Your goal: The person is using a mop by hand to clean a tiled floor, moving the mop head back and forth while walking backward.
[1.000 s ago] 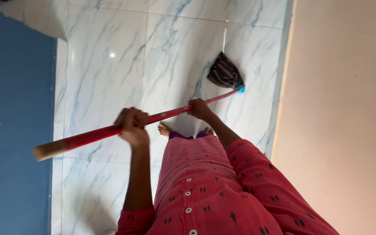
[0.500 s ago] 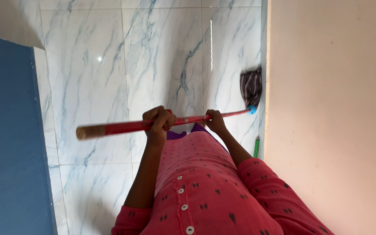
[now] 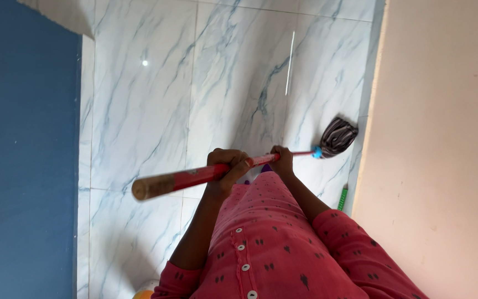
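A white marble-veined tile floor (image 3: 156,111) ran between a blue wall (image 3: 23,155) and a peach wall (image 3: 443,138). The left hand (image 3: 225,169) and right hand (image 3: 282,160) both had fingers clamped around a red mop handle (image 3: 195,176). Beyond the right fingers, the dark striped mop head (image 3: 337,135) lay on the floor beside the peach wall.

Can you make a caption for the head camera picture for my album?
Left hand and right hand grip a red mop handle; its striped head touches marble floor.
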